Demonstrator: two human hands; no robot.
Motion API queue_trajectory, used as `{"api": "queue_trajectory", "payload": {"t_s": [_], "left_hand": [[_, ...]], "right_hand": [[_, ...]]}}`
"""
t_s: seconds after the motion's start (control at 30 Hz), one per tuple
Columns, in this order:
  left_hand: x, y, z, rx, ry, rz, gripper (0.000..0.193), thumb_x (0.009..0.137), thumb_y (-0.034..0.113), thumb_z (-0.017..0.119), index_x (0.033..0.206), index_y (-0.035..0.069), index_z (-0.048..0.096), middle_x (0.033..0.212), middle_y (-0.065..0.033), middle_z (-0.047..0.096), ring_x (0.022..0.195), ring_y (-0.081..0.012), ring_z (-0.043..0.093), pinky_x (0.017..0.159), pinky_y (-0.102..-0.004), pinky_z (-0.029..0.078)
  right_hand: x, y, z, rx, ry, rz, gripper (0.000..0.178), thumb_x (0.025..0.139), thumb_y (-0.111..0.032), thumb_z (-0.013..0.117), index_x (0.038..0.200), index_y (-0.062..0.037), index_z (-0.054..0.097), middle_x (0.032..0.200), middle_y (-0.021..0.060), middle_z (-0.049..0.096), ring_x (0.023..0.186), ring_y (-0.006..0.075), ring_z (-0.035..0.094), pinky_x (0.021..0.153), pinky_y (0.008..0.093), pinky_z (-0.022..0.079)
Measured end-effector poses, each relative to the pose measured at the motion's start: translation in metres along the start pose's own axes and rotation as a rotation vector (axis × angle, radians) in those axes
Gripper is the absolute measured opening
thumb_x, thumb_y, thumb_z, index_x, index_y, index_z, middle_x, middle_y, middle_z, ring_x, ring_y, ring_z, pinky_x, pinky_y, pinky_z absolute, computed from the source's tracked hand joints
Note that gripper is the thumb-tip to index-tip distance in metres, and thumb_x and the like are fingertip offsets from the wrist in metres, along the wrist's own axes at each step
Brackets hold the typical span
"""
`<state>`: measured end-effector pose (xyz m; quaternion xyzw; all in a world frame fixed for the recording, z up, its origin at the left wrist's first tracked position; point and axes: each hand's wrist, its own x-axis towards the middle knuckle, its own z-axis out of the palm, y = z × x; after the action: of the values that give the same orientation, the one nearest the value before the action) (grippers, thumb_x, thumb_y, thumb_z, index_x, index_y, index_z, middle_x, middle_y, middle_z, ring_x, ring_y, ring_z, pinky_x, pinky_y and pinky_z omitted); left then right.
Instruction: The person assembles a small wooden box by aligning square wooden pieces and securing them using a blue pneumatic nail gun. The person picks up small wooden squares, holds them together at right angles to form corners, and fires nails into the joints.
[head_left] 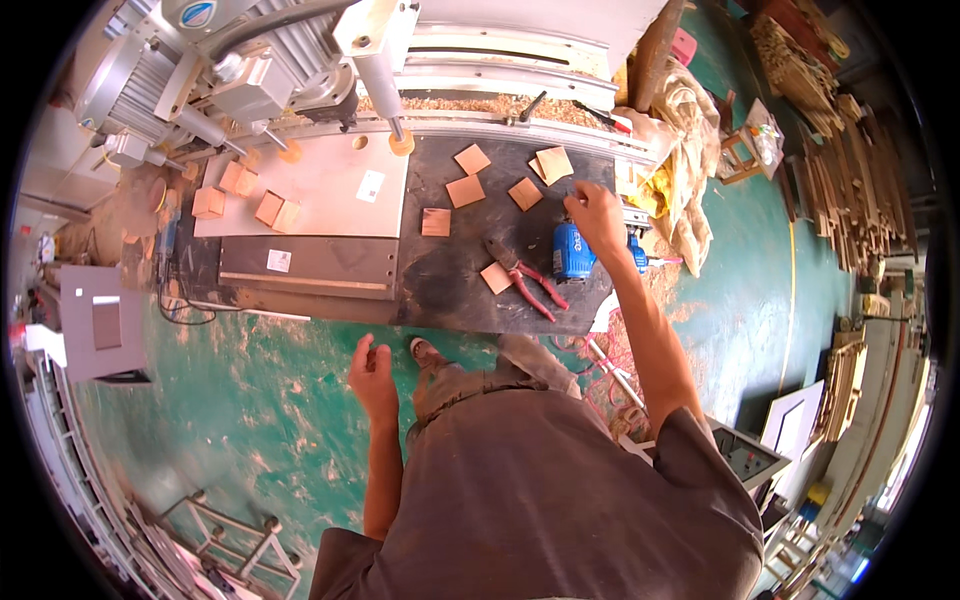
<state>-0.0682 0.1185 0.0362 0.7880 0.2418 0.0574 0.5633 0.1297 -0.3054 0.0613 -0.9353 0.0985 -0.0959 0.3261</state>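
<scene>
At the bench's point(430, 305) right edge, the right hand point(598, 218) was poised by a blue tool point(573, 252), its fingers curled together; whether they gripped anything could not be told. Off the near edge, above the green floor point(270, 400), the left hand point(374, 380) had loosely bent, parted fingers. Wooden squares point(465, 191) lay scattered toward the far edge; red-handled pliers point(516, 267) lay nearer the front edge.

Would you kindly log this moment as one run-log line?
Left hand: off the bench | Right hand: over bench, near blue tool | On bench: wooden squares, red-handled pliers
</scene>
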Motion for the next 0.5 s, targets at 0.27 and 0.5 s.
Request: {"api": "queue_trajectory", "payload": {"t_s": [0.27, 0.5], "left_hand": [[0.003, 0.055, 0.091, 0.077, 0.055, 0.144, 0.04, 0.091, 0.01, 0.076, 0.127, -0.003, 0.068, 0.104, -0.0098, 0.072, 0.082, -0.0128, 0.063, 0.073, -0.0281, 0.052], [0.073, 0.098, 0.134, 0.451, -0.095, 0.523, 0.04, 0.084, 0.015, 0.08, 0.12, 0.001, 0.07, 0.116, -0.0146, 0.073, 0.097, -0.0339, 0.069, 0.082, -0.04, 0.055]], "right_hand": [[0.083, 0.0, 0.03, -0.403, -0.215, 0.081, 0.067, 0.077, -0.052, 0.077, 0.121, -0.0017, 0.069, 0.12, 0.0275, 0.07, 0.117, 0.0431, 0.066, 0.098, 0.0498, 0.054], [0.098, 0.012, 0.047, 0.04, -0.185, 0.185, 0.057, 0.073, -0.038, 0.082, 0.117, -0.0037, 0.069, 0.106, 0.0236, 0.075, 0.103, 0.0409, 0.072, 0.091, 0.0468, 0.055]]}}
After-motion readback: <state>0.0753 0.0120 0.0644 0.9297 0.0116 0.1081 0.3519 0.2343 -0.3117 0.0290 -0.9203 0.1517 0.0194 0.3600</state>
